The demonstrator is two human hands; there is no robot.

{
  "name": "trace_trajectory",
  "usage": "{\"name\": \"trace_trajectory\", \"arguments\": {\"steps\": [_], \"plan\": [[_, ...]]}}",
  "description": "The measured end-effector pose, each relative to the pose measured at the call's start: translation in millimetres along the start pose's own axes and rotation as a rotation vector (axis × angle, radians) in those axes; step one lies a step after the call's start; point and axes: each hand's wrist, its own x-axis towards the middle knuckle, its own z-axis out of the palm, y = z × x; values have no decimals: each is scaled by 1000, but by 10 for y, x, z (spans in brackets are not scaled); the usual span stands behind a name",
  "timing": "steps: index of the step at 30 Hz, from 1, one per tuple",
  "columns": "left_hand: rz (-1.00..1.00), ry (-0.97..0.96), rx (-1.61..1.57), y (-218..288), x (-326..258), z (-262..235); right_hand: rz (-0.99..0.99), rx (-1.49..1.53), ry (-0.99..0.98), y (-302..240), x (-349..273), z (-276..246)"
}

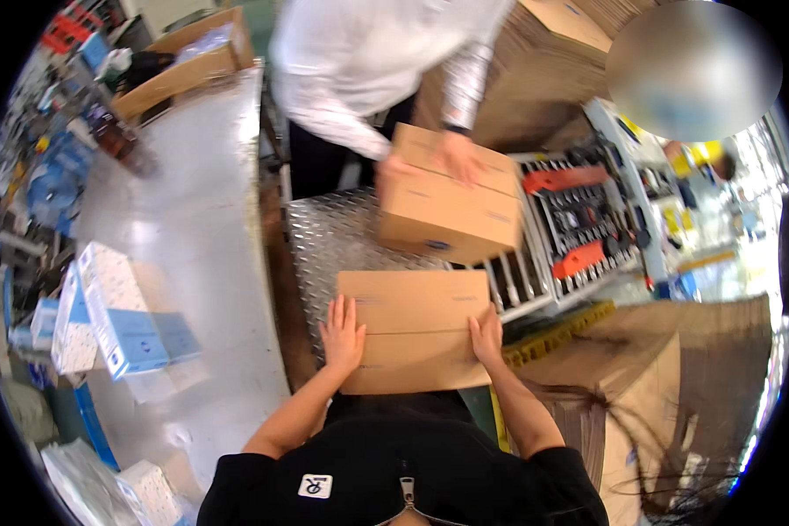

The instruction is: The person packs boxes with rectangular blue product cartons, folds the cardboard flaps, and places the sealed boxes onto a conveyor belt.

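A closed brown cardboard box (415,302) is in front of my body, its top seam running left to right. My left hand (344,337) grips its left side, with fingers spread onto the top edge. At the opposite side, my right hand (486,337) presses with the thumb near the top edge, its other fingers partly hidden. Just beyond, a co-worker in a white top holds a second cardboard box (451,206), tilted, with one hand at its left side and the other hand (460,159) on its top.
A metal tread-plate surface (324,237) lies beyond my box, beside a tool drawer (579,219). To the left runs a long grey table (202,175) with white-and-blue boxes (127,307) and an open carton (184,74). Flattened cardboard (710,377) is stacked at right.
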Motion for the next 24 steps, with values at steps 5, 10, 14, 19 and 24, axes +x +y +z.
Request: {"name": "trace_trajectory", "arguments": {"steps": [5,10,14,19,24], "plan": [[-313,31,-565,-338,44,263,-28,114,32,-9,-82,156],[-388,7,-576,-222,4,109,50,201,-54,-233,-27,35],[-403,2,-572,-146,82,75,11,291,-28,-102,110,66],[-324,204,-552,-245,83,388,36,132,-175,-297,527,-66],[-369,265,-789,394,257,680,-215,169,-173,51,1360,-268]]}}
